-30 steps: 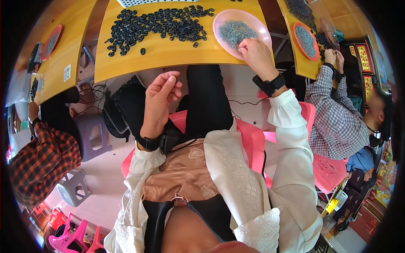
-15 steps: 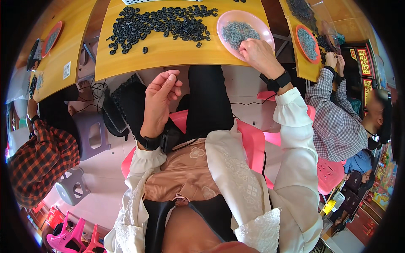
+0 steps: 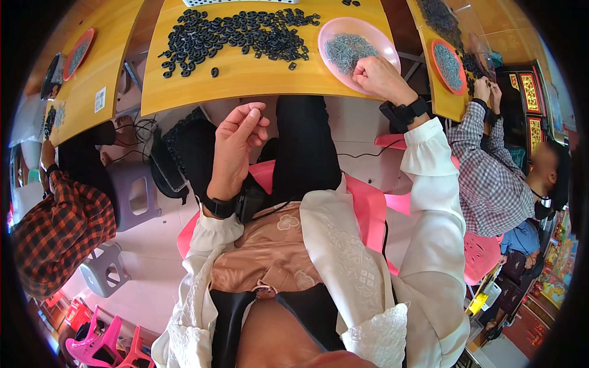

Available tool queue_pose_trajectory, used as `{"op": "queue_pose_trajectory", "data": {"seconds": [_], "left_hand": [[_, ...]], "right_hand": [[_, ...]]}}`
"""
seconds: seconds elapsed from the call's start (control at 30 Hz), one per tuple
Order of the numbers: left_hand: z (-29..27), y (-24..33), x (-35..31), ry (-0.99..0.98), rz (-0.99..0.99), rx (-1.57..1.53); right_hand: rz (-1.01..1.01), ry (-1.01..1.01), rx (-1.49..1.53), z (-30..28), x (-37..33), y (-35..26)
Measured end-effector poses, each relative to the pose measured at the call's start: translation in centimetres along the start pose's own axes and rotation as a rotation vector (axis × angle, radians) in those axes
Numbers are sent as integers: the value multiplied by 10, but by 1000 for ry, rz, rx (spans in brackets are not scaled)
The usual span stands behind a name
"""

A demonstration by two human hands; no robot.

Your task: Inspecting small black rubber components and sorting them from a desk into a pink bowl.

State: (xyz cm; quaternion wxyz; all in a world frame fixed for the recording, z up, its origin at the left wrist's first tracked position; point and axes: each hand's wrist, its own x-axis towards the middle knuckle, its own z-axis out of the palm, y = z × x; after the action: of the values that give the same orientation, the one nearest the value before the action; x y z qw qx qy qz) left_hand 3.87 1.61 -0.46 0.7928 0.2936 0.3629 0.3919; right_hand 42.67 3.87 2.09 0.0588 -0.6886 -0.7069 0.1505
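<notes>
My left hand (image 3: 238, 144) is held in front of the table's near edge, above my lap. Its thumb and forefinger are pinched together, and a tiny dark bit just shows at the fingertips, too small to name. Over the near right side of a pink bowl (image 3: 390, 44) is my right hand (image 3: 379, 78), its fingers curled down at a heap of thin grey metal screws (image 3: 347, 51). Whether a screw is between those fingers is hidden. Left of the bowl lies a spread of small black oval parts with holes (image 3: 205, 40), along with smaller flat black pieces (image 3: 283, 46).
The yellow wooden table (image 3: 257, 83) ends just beyond my knees. A white perforated basket (image 3: 239, 2) stands at its far edge. A person in a checked shirt (image 3: 491, 178) works at the right table, beside an orange-rimmed bowl (image 3: 448, 66). Another person in red-black plaid (image 3: 64, 233) sits left.
My right hand has drawn slightly nearer to me over the bowl, its fingers more tucked in. My left hand keeps its pinch in nearly the same place. The whole view has shifted slightly.
</notes>
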Motion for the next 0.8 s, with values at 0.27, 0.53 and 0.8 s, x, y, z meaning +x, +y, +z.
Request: {"op": "queue_pose_trajectory", "data": {"seconds": [0.27, 0.53, 0.8], "left_hand": [[-8, 9, -7, -32, -12, -56], [-12, 12, -15, -75, 73, -40], [-9, 16, -23, -122, 65, 44]], "right_hand": [[5, 231, 234, 16, -19, -8], [208, 342, 646, 6, -35, -78], [57, 25, 902, 14, -53, -190]]}}
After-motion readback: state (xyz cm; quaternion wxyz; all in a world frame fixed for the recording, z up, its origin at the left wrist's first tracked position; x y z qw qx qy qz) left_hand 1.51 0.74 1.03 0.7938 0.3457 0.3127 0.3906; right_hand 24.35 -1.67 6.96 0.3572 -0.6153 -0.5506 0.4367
